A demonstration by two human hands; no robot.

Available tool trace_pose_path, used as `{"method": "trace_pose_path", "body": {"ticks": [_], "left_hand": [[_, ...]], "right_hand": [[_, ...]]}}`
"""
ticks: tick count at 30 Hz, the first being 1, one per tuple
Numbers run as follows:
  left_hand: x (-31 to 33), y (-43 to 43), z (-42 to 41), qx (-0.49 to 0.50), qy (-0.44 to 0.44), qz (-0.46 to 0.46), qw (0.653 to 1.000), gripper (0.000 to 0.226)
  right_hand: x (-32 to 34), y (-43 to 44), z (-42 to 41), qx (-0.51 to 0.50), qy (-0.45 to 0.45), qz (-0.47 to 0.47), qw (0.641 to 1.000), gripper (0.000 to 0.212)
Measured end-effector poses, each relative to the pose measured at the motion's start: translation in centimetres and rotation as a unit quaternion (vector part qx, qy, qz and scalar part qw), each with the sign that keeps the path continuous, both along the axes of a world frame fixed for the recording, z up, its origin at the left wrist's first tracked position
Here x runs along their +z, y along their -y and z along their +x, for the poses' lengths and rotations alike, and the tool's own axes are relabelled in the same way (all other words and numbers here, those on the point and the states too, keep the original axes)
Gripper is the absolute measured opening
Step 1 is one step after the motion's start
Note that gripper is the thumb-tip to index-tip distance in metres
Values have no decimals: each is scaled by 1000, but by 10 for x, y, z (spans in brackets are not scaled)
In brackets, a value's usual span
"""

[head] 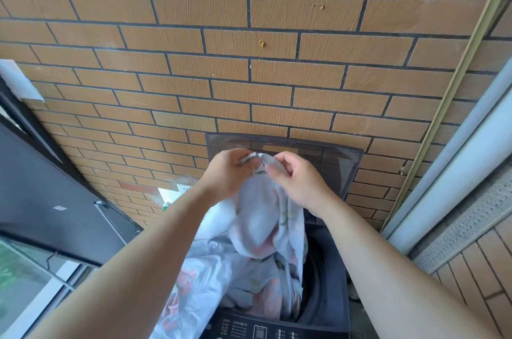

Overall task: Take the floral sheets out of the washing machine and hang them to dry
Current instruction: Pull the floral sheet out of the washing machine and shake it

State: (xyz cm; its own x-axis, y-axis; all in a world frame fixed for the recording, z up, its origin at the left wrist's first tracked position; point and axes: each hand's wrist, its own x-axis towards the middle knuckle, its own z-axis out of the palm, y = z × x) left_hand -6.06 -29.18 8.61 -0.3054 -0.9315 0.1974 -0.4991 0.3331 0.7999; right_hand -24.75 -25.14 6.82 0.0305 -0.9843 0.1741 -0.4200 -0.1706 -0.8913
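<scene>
Where left hand (230, 174) and right hand (300, 182) pinch, floral sheet (260, 216) bunches.

drum (321, 266) mostly hidden, control panel (249, 328) cropped

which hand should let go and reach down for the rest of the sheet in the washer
Probably the right hand. It only pinches the sheet, while the left hand holds the bunched top, and the open drum with the remaining cloth shows nearer the right forearm.
</scene>
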Motion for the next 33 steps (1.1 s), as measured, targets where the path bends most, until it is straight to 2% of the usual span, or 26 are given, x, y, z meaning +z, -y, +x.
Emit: {"method": "trace_pose_path", "body": {"ticks": [2, 4, 6, 8, 10, 11, 13, 15, 17, 19, 20, 21, 22, 24, 26, 28, 30, 33], "left_hand": [[0, -1, -5, 43, -62, 32, 997, 33], [2, -3, -8, 53, -91, 38, 994, 37], [4, -2, -7, 51, -68, 12, 996, 40], [3, 2, -3, 57, 21, -34, 998, 35], [-1, 4, -3, 48, 112, -68, 990, 29], [-4, 4, -5, 40, 132, -62, 989, 24], [-12, 3, -6, 26, 118, -16, 993, 14], [-17, 0, -9, 7, 84, 22, 996, 19], [-18, -2, -10, -26, 51, 64, 996, 8], [-15, -4, -9, -55, 67, 93, 992, 38], [-15, -4, -8, -45, 118, 71, 989, 46], [-15, -3, -8, -26, 166, 27, 985, 44], [-15, -1, -6, -9, 176, 2, 984, 36], [-12, 4, -5, 30, 97, 20, 995, 25], [-8, 7, -6, 63, 1, 49, 997, 29], [-3, 9, -6, 72, 16, -8, 997, 27], [-3, 10, -7, 70, 24, -38, 997, 9], [-5, 9, -10, 70, -26, -9, 997, 12]], "right_hand": [[-15, 0, -6, 27, -39, 59, 997, 12], [-36, -2, -12, 24, -118, 125, 985, 13], [-55, -5, -17, 17, -178, 186, 966, 29], [-63, -5, -20, 3, -193, 210, 959, 38], [-57, -3, -17, -18, -158, 171, 972, 34], [-49, -1, -14, -31, -127, 136, 982, 31], [-29, 3, -5, -61, -64, 60, 994, 34], [-12, 6, -1, -61, -35, 16, 997, 42], [-7, 7, -1, -53, -41, 16, 998, 38], [-13, 7, -6, -62, -40, 31, 997, 26], [-18, 7, -8, -69, -32, 38, 996, 22], [-24, 7, -10, -72, -20, 46, 996, 19], [-29, 6, -11, -69, -8, 54, 996, 17], [-39, 3, -14, -56, 2, 61, 997, 31], [-54, -2, -18, -39, -38, 79, 995, 41], [-74, -5, -23, -21, -124, 130, 984, 37], [-87, -6, -28, -25, -181, 172, 968, 45], [-76, -2, -26, -29, -175, 141, 974, 49]]}}
